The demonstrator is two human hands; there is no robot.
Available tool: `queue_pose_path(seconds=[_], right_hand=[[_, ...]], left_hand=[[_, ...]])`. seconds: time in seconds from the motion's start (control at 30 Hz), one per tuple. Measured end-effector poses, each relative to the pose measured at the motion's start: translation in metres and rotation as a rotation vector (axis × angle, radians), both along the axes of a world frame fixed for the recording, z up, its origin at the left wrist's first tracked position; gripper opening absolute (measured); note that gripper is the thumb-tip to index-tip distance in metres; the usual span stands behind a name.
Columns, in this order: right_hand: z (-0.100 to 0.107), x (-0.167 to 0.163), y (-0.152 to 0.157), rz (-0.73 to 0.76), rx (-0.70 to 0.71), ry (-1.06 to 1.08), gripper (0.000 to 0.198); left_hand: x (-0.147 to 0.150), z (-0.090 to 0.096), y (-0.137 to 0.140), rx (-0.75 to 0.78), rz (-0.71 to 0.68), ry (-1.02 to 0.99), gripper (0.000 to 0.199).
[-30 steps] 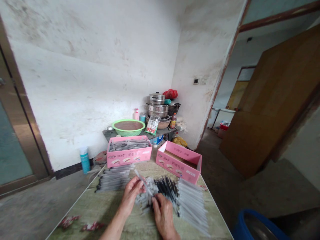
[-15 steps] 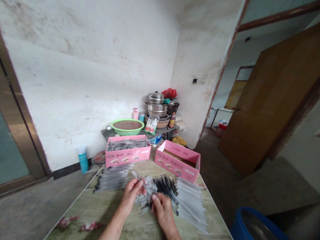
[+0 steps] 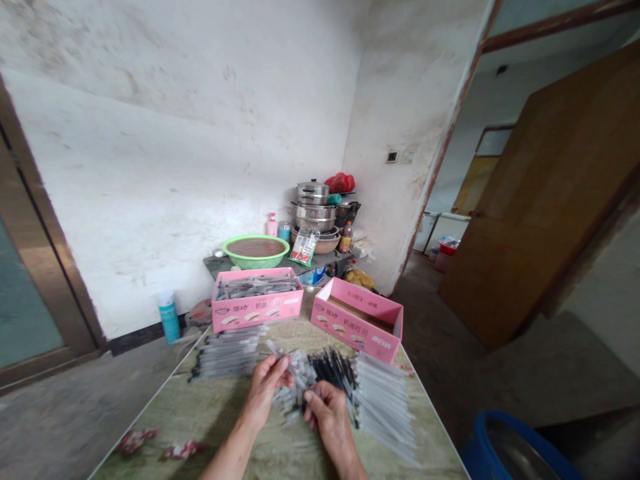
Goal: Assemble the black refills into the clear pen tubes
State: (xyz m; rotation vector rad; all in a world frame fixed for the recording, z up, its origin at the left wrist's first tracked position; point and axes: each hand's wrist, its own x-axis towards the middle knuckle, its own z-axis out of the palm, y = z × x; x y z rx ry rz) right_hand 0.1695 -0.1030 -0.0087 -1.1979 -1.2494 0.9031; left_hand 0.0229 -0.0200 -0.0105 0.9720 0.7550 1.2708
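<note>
Between the thumb and fingers of my left hand (image 3: 270, 380) is a slim translucent pen (image 3: 274, 347), slanting down to the right. My right hand (image 3: 325, 407) is closed in a pinch at the pen's lower end; what its fingertips hold is too small to make out. Beneath and between the hands lies a heap of small clear pieces (image 3: 301, 368) that look like pen caps. Right of it are black, thin pen parts (image 3: 334, 369), then a row of clear tubes like pen barrels (image 3: 385, 403). Left of my hands, pens with dark ends (image 3: 227, 353) lie side by side.
At the table's (image 3: 240, 427) far edge stand a pink box (image 3: 257, 313) full of pens and a second pink box (image 3: 357, 330) with its inside mostly bare. Behind are a green basin (image 3: 255, 260) and stacked pots (image 3: 314, 213). A blue drum (image 3: 515, 447) stands at lower right.
My hands have hardly moved. The pen in my left hand has tipped slightly and shows less beyond the fingers. The whole view has shifted a little.
</note>
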Motion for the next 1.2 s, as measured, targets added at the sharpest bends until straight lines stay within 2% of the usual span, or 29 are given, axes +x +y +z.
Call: queue_pose_path(seconds=[0.3,0.57,0.77,1.0,1.2], right_hand=[[-0.001,-0.002,0.0,0.088,-0.048,0.014,0.055],[0.003,-0.002,0.0,0.023,-0.024,0.062,0.042],[-0.004,-0.002,0.002,0.082,-0.065,0.028,0.054],[-0.006,0.001,0.003,0.017,-0.012,0.055,0.039],[-0.003,-0.003,0.002,0.076,-0.043,0.006,0.05]], left_hand=[[-0.003,0.004,-0.002,-0.001,0.001,-0.015,0.039],[-0.001,0.002,-0.001,-0.013,0.018,-0.007,0.037],[-0.002,0.0,0.0,-0.004,0.009,-0.013,0.037],[-0.001,0.001,0.0,-0.008,0.012,-0.005,0.04],[-0.001,0.001,0.0,-0.009,0.009,-0.009,0.038]])
